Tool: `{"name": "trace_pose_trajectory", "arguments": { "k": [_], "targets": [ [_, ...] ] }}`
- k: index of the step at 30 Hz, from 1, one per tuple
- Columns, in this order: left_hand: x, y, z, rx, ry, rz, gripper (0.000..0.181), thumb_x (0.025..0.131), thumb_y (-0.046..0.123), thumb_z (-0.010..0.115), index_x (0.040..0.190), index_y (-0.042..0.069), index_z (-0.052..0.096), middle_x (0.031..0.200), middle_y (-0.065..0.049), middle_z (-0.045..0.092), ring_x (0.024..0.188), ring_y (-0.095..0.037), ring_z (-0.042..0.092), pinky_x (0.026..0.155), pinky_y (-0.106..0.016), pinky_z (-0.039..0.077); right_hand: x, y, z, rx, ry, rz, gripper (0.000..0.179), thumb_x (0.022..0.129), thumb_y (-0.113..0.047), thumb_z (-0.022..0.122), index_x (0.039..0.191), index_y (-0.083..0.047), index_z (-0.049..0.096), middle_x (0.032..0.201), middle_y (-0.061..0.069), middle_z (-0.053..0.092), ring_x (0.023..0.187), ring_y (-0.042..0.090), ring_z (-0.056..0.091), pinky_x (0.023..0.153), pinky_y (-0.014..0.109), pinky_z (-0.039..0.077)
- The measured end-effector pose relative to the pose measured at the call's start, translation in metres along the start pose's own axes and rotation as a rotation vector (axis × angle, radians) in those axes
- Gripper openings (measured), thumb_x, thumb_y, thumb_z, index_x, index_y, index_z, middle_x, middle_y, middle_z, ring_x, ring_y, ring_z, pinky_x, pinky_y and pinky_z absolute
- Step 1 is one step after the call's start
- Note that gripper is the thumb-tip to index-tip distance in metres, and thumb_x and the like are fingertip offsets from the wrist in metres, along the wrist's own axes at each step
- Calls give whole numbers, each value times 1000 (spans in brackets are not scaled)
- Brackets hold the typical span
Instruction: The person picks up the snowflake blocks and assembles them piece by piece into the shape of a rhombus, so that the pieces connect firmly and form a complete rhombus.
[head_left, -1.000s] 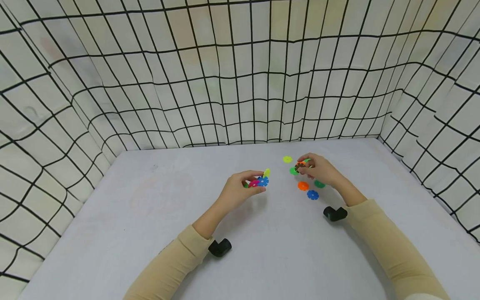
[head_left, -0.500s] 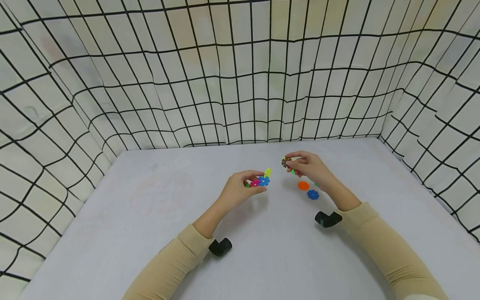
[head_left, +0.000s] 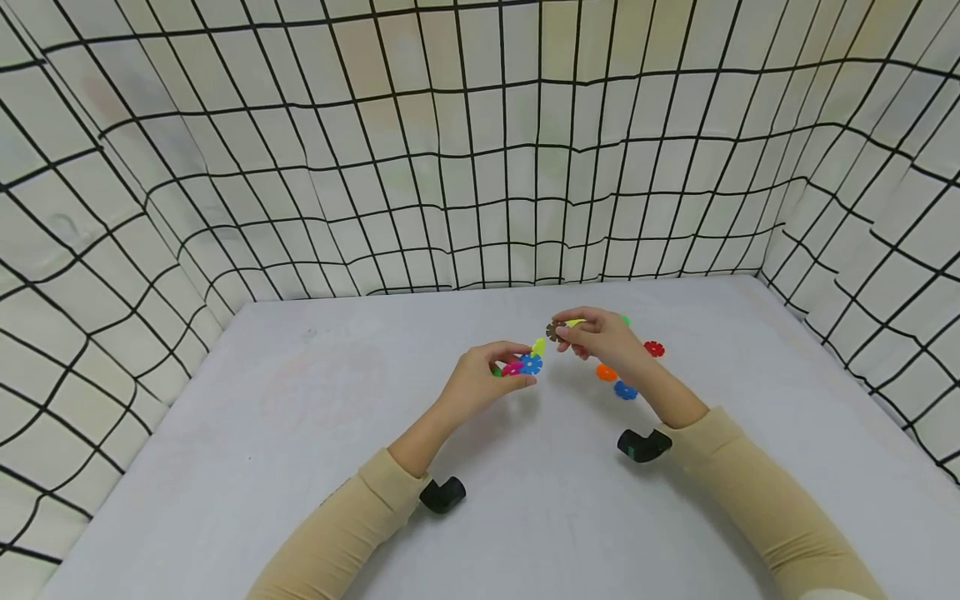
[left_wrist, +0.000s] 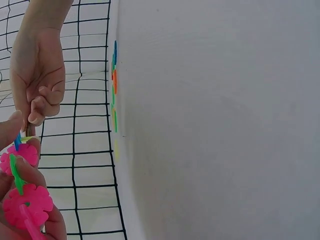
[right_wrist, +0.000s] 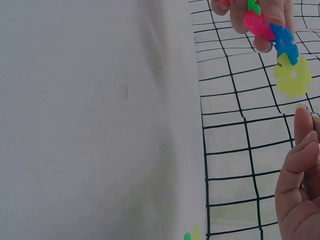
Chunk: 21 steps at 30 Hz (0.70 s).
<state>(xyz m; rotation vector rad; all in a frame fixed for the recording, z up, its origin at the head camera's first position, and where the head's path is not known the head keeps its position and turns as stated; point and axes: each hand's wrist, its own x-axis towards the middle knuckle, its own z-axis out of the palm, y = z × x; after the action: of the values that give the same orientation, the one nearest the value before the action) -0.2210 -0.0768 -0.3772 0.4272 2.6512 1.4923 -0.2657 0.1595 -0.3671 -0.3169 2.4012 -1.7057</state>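
Raised over the table, my left hand (head_left: 483, 368) grips a chain of interlocking notched plastic discs. Two pink discs (left_wrist: 29, 207), a green disc (left_wrist: 17, 175) and a blue disc (head_left: 532, 364) make up part of it. At its free end a yellow disc (right_wrist: 294, 77) stands out past the fingers. My right hand (head_left: 607, 337) pinches a brown disc (head_left: 554, 331) between thumb and fingertips. That brown disc is close to the yellow one, slightly right of and above it in the head view; the right wrist view shows a gap between the yellow disc and the right fingertips.
Loose discs lie on the white table (head_left: 337, 417) around and under the right hand: red (head_left: 655, 348), orange (head_left: 606, 372), blue (head_left: 626, 390), green (head_left: 626, 319) and yellow (head_left: 575, 322). White walls with a black grid (head_left: 480, 179) enclose the back and sides.
My right hand has lifted the brown disc from among the loose discs and carried it left, close to the chain. The red disc has come into sight. My left hand has barely moved.
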Motion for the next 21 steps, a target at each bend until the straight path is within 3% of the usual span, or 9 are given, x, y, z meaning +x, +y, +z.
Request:
{"name": "trace_pose_trajectory", "arguments": {
  "k": [6, 16, 21],
  "targets": [
    [-1, 1, 0, 8, -4, 5, 43, 88, 27, 84, 128, 15, 72, 98, -1, 67, 87, -22, 58, 65, -30, 49, 0, 2, 5, -1, -5, -9, 38, 104, -25, 64, 136, -6, 63, 92, 9, 74, 89, 39, 57, 80, 37, 50],
    [-1, 2, 0, -8, 5, 23, 45, 90, 26, 82, 132, 20, 71, 117, -1, 70, 87, -22, 57, 67, -31, 49, -4, -2, 10, 30, -20, -34, 37, 104, -20, 63, 135, 0, 63, 87, 5, 73, 85, 34, 56, 76, 34, 49],
    [-1, 4, 1, -31, -6, 47, 46, 90, 23, 82, 134, 17, 70, 120, -4, 70, 84, -21, 56, 65, -29, 46, -3, 0, 13, 57, 6, -51, 35, 104, -17, 63, 133, 2, 65, 85, 3, 72, 80, 27, 56, 70, 27, 48]
  ]
}}
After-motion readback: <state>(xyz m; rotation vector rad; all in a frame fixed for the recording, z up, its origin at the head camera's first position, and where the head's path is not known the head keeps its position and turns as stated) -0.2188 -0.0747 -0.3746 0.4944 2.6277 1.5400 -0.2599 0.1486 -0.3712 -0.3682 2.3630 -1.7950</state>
